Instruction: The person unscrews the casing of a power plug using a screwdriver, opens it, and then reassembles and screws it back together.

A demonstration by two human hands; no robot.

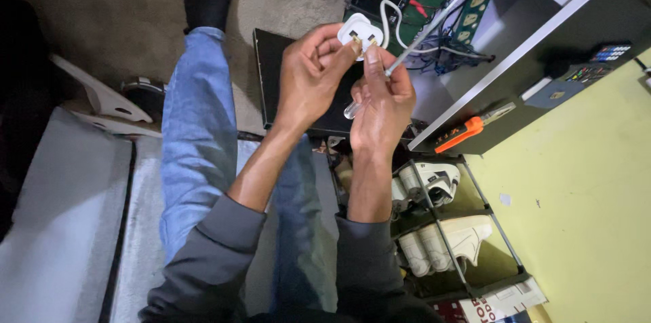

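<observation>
My left hand (308, 75) grips a white three-pin plug (358, 29) with its brass pins facing me; a white cable (388, 21) loops off its far side. My right hand (381, 96) holds a screwdriver with a clear handle (352, 109) and a thin metal shaft (417, 42). The right thumb presses against the plug's face between the pins. Both hands are raised above my lap, and grey sleeves cover my forearms.
My legs in blue jeans (196, 133) stretch over a concrete floor. A black flat panel (271, 72) lies under the hands. A white shelf (515, 58) at right holds an orange-handled tool (460, 133) and a calculator-like device (586, 72). A rack of white shoes (441, 228) stands below.
</observation>
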